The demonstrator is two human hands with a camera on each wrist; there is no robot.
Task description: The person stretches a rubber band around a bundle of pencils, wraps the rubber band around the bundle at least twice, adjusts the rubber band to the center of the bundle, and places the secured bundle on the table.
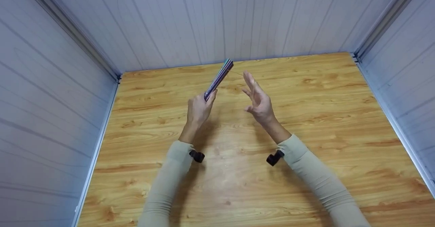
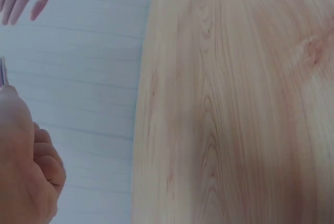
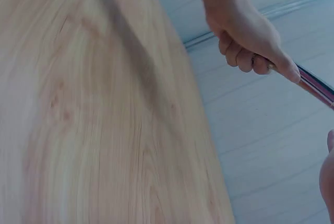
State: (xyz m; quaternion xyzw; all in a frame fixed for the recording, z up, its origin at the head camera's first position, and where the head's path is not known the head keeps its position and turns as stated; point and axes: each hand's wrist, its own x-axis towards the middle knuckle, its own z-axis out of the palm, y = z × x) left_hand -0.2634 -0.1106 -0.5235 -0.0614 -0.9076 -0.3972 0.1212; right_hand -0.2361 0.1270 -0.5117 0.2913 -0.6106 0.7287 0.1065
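Note:
My left hand grips the lower end of a bundle of slim, striped pencils, which tilts up and away to the right. Purple, dark and turquoise show along the bundle. Opposite it, my right hand is raised with the fingers spread fairly straight, apart from the pencils. A thin strand, perhaps a rubber band, runs from near the bundle's upper end towards those fingers. In the right wrist view, the left fingers curl round the pencils. The left wrist view shows only a sliver of the bundle.
Below the hands lies a wood-grain tabletop. Pale panelled walls enclose it at the back, left and right. A small black camera sits at the left wrist, another at the right.

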